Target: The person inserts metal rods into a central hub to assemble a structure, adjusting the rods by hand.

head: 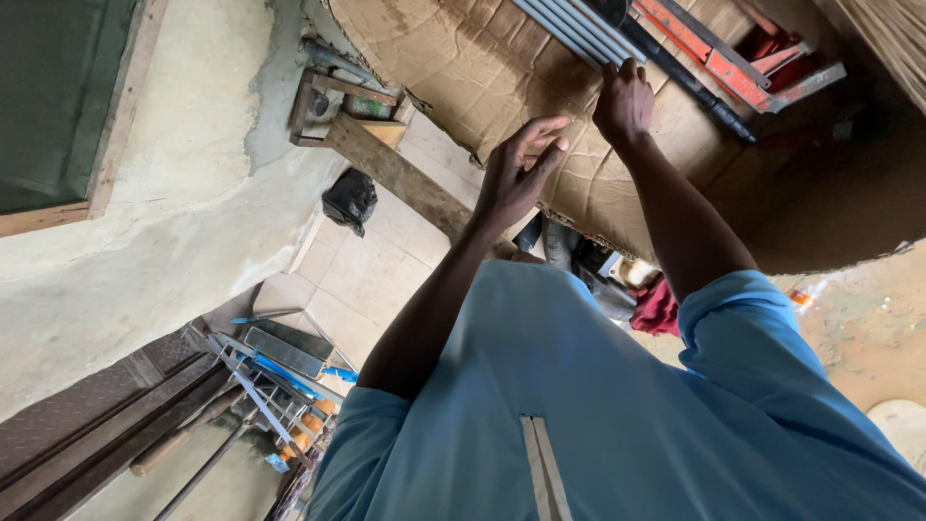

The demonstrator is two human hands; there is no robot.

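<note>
While the right hand (623,100) reaches up with its fingers curled together over the lower ends of a bundle of pale grey metal strips (569,29), the left hand (516,174) hangs just below and beside it, palm open and fingers spread apart, holding nothing and hovering in front of a big sheet of brown cardboard (453,58). The strips lie slanting across the cardboard, side by side, running up out of sight at the top edge; whether the right hand truly grips them or only presses on them I cannot tell from where I stand. Just beside the strips lies a long dark bar (690,82), and beyond that some red-painted metal frames (733,68) stacked at an angle. Both arms come out of the short sleeves of a light blue shirt (598,405), which fills the lower part of the view (two short pale strips (543,468) sit against its front, low down). Below the cardboard a red cloth (656,309) shows beside the right arm. Off to the left side, a black bag (349,200) lies on the pale tiled floor (371,275) near a rough wooden beam (400,174), and further away a heap of metal bars and blue-handled tools (275,371) rests by the plastered wall (183,193).
</note>
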